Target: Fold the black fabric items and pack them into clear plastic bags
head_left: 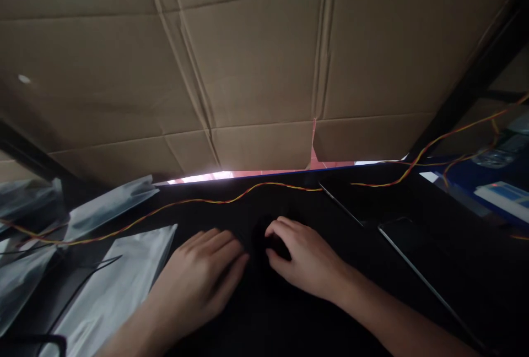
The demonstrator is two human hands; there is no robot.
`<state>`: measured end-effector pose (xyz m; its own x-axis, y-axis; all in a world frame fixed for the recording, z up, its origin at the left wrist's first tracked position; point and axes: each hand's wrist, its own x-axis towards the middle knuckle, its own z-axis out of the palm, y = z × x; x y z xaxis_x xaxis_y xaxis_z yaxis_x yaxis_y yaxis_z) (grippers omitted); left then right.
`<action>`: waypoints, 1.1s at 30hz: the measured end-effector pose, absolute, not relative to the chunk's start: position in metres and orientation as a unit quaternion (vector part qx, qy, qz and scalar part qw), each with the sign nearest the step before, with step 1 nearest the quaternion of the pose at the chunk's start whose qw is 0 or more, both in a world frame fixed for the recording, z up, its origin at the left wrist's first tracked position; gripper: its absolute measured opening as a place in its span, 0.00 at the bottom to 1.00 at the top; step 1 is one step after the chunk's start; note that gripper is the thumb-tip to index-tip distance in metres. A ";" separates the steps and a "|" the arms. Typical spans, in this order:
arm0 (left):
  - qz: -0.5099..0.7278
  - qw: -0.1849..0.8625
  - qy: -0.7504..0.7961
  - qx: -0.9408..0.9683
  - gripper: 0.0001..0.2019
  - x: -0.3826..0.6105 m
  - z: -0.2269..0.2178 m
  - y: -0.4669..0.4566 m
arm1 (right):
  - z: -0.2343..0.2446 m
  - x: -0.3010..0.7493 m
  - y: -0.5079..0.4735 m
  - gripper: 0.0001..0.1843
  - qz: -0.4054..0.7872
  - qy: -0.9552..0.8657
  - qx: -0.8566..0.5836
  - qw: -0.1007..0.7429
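Note:
My right hand (pixel 297 255) is near the middle of the black tabletop (pixel 273 324), its thumb and fingers curved around a dark object (pixel 278 245) that blends into the black surface, so its kind does not show. To its left, my left hand (pixel 204 269) has its fingers bent and pressed together, with the thumb alongside. Whatever may be under those fingers is hidden. A small gap separates the two hands. A flat white plastic bag (pixel 119 285) lies beside my left hand and forearm.
A twisted red-yellow wire (pixel 248 189) crosses the table's far side. Two dark flat panels, one smaller (pixel 347 203) and one larger (pixel 438 269), lie at right. Clear bags (pixel 107 208) sit at left. Behind stands a cardboard wall (pixel 256 59). A blue tray (pixel 463 172) is far right.

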<state>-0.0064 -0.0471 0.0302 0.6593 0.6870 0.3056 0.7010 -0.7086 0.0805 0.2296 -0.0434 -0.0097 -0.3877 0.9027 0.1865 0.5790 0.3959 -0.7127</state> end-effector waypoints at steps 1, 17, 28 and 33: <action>-0.169 0.013 -0.377 -0.911 0.17 0.002 0.032 -0.038 | -0.009 0.231 -0.042 0.10 0.333 -0.762 -0.458 0.315; -0.040 -0.198 -0.332 -0.921 0.17 -0.018 0.008 0.004 | 0.000 0.302 -0.009 0.12 0.151 -0.782 -0.517 0.314; -0.034 -0.143 -0.379 -0.914 0.23 -0.049 0.026 0.009 | -0.013 0.340 -0.001 0.22 0.022 -0.749 -0.626 0.214; -0.047 -0.154 -0.364 -0.917 0.19 -0.046 0.027 0.006 | -0.004 0.315 -0.013 0.26 0.090 -0.829 -0.513 0.204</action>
<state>-0.0465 0.0062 0.0265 0.7305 0.6824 -0.0267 0.6535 -0.6871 0.3174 0.3149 -0.0129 -0.0040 -0.3897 0.8874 0.2463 0.8140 0.4569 -0.3585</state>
